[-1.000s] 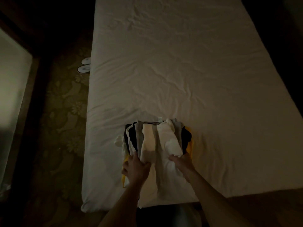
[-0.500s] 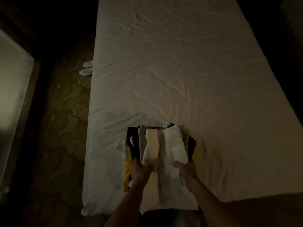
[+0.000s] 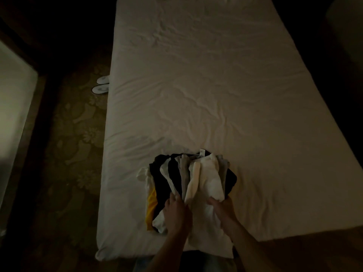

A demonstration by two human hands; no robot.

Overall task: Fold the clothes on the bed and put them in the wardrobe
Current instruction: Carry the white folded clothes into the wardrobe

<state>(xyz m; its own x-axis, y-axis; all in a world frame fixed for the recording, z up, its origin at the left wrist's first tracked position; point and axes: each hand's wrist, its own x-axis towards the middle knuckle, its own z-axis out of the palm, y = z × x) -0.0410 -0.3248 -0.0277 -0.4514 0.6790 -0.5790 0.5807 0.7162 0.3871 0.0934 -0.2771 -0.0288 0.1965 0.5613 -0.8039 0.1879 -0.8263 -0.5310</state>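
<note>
A stack of folded clothes (image 3: 196,177) in white, grey, black and yellow lies near the foot edge of the bed (image 3: 196,85), fanned out on its far side. My left hand (image 3: 176,214) grips the stack's near left side, fingers closed over the layers. My right hand (image 3: 223,207) holds the near right side, closed on the white garment on top. A yellow piece (image 3: 151,209) sticks out at the lower left of the stack. The wardrobe is not in view.
The bed carries a wrinkled white sheet. A pair of white slippers (image 3: 102,85) sits on the patterned carpet (image 3: 72,154) left of the bed. A pale panel (image 3: 13,107) stands at the far left. The room is dim.
Both hands have closed more tightly on the stack and the clothes have fanned out further to the left. The view has shifted slightly.
</note>
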